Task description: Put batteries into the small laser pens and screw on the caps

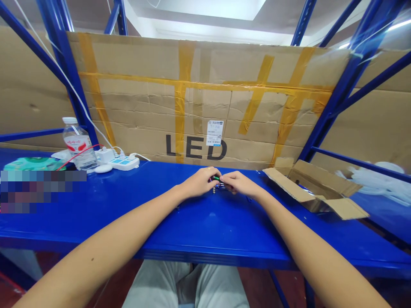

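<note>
My left hand [199,182] and my right hand [238,182] meet over the middle of the blue table, both with curled fingers. Between them is a small shiny item [217,179] with a green part and dark and metallic parts; its kind is too small to make out. The fingertips of both hands close on it and cover much of it. Just below the left thumb lies a tiny light-coloured piece [214,190]. A small dark blue bit [248,199] shows under my right wrist.
An open cardboard box [289,185] stands on the right. To the left are a plastic bottle [78,147], a white power strip [123,161] with cords and a green packet [34,163]. A big cardboard panel [147,115] backs the blue table [221,231]. Blue shelf posts [334,100] flank it.
</note>
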A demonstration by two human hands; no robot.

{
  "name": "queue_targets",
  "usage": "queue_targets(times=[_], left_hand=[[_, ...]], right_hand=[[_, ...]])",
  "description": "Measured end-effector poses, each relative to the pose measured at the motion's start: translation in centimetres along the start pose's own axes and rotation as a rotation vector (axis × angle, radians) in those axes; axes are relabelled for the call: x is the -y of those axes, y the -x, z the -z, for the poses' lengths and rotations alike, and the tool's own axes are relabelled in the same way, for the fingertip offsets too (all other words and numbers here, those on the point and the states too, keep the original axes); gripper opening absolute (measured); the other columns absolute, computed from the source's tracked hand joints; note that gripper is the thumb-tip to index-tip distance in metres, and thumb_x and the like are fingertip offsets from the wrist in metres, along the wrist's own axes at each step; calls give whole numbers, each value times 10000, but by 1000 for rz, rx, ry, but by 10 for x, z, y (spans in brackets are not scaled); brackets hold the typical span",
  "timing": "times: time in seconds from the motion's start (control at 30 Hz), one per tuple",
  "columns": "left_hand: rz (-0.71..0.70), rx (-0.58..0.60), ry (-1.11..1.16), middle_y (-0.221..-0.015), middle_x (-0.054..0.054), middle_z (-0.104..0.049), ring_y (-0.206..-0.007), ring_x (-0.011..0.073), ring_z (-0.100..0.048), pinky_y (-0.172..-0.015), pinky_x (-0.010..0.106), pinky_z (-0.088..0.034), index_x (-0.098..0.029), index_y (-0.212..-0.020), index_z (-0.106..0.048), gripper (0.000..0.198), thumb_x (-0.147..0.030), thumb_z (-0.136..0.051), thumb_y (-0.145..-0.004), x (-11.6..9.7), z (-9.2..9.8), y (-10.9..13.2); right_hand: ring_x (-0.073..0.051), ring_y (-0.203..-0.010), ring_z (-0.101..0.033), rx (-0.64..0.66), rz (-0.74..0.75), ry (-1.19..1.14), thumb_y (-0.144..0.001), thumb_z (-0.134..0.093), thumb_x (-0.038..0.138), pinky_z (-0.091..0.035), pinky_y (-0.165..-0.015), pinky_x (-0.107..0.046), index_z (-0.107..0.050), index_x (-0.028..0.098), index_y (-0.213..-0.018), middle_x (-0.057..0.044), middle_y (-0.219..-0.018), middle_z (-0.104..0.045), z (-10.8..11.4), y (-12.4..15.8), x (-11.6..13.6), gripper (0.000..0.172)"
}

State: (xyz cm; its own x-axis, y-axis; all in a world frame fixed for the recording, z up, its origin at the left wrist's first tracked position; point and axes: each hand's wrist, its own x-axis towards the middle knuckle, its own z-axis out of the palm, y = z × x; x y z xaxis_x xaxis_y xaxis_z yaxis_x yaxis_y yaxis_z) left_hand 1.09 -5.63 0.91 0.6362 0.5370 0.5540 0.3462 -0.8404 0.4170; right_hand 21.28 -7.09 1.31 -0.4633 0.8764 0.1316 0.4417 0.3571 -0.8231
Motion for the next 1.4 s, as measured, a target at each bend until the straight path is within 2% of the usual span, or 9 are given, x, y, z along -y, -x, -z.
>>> queue_targets(times=[0.1, 0.2, 0.37, 0.53, 0.73, 0.83, 0.93, 1.13, 1.4], left_hand=[[26, -15, -53, -978, 85, -679, -914, 232, -615, -839, 347, -452, -205, -994, -677, 192, -234, -526, -878, 6, 2, 0], [103, -68, -13, -955, 85, -692, -915, 250, -613, -898, 375, -438, -218, -959, -694, 163, -260, -570, -862, 14, 6, 0], [204, -120, 61, -985, 87, -694, -972, 279, -600, -976, 406, -392, -230, -947, -697, 149, -280, -615, -833, 22, 5, 2], [271, -157, 82, -841, 76, -677, -898, 276, -603, -941, 406, -404, -226, -876, -688, 102, -289, -638, -813, 26, 3, 1], [275, -145, -22, -876, 87, -697, -864, 264, -610, -901, 398, -438, -213, -814, -708, 90, -264, -636, -795, 41, 8, -9], [296, -130, -32, -850, 86, -702, -826, 254, -609, -869, 390, -457, -210, -764, -714, 78, -246, -645, -759, 56, 8, -19], [339, -143, 28, -762, 76, -697, -771, 237, -602, -846, 366, -473, -210, -657, -699, 43, -240, -694, -688, 70, 5, -31], [475, -62, 34, -709, 59, -703, -753, 223, -620, -772, 322, -498, -193, -600, -703, 40, -222, -728, -612, 86, -4, -47], [577, 31, 43, -642, 44, -700, -681, 194, -624, -716, 301, -494, -182, -581, -719, 28, -194, -745, -581, 94, -6, -46]], right_hand=[[-95, -503, -411, -14, -4, -27, -815, -566, 491, -329, -495, -240, -533, 181, -830, 70, -572, -433, 1, -2, -5, 312], [-107, -519, -465, -83, 14, -81, -755, -635, 394, -359, -512, -242, -457, 203, -1025, 80, -612, -500, 4, -5, -11, 375], [-121, -544, -510, -139, 47, -55, -745, -620, 344, -398, -540, -260, -446, 203, -887, 52, -623, -547, 5, -8, -14, 265], [-131, -582, -546, -168, 50, 31, -794, -577, 323, -448, -593, -279, -536, 173, -825, 18, -639, -580, 8, -10, -20, 159], [-181, -749, -633, -314, 108, 258, -842, -523, 260, -467, -731, -303, -686, 155, -873, -54, -803, -713, 11, -20, -31, 197], [-203, -860, -655, -358, 97, 381, -841, -517, 201, -455, -801, -302, -725, 166, -903, -73, -930, -747, 9, -28, -32, 220], [-215, -893, -660, -383, 76, 479, -854, -515, 185, -453, -818, -305, -735, 167, -942, -87, -968, -749, 5, -35, -36, 238], [-218, -918, -664, -400, 9, 588, -877, -515, 185, -450, -824, -297, -738, 183, -939, -83, -981, -750, 1, -44, -49, 232], [-234, -947, -661, -381, -6, 613, -868, -517, 176, -446, -841, -307, -750, 182, -921, -93, -999, -749, -2, -47, -52, 239]])
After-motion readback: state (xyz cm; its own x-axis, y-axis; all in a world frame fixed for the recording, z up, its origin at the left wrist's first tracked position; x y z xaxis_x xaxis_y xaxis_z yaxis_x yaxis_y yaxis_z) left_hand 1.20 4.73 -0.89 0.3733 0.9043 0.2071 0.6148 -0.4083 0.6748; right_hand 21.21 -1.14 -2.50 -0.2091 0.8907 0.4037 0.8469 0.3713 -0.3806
